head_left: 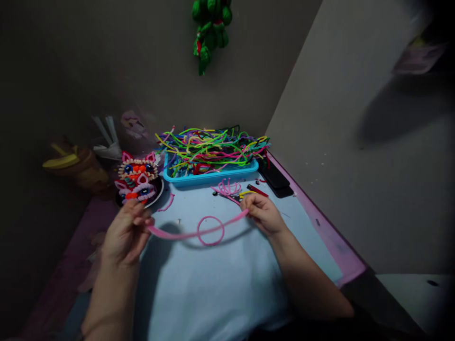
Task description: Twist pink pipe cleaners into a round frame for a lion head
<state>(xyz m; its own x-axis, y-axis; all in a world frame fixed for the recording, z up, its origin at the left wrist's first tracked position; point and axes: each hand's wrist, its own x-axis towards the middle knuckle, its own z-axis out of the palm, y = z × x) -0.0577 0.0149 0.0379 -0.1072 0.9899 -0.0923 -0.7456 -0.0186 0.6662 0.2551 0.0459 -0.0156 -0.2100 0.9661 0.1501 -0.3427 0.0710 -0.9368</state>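
Note:
Between my two hands a pink pipe cleaner (181, 235) is stretched, sagging a little and blurred by motion. My left hand (128, 232) pinches its left end, fingers closed. At the other end, my right hand (263, 213) has thumb and fingers shut on the pipe cleaner. Below it, a pink ring (210, 244) that looks bent from pipe cleaner lies on the light blue table cover (213, 289). Just beyond my right hand are a bunch of curled pink pipe cleaner pieces (229, 187) and scissors (232, 196), partly hidden.
A blue tray (209, 179) heaped with colourful pipe cleaners (213, 147) stands at the back. Fuzzy animal-faced figures (138, 177) sit in a dark bowl at left. A black phone (273, 175) and a red lighter-like object (257, 190) lie at right. Walls rise behind and to the right.

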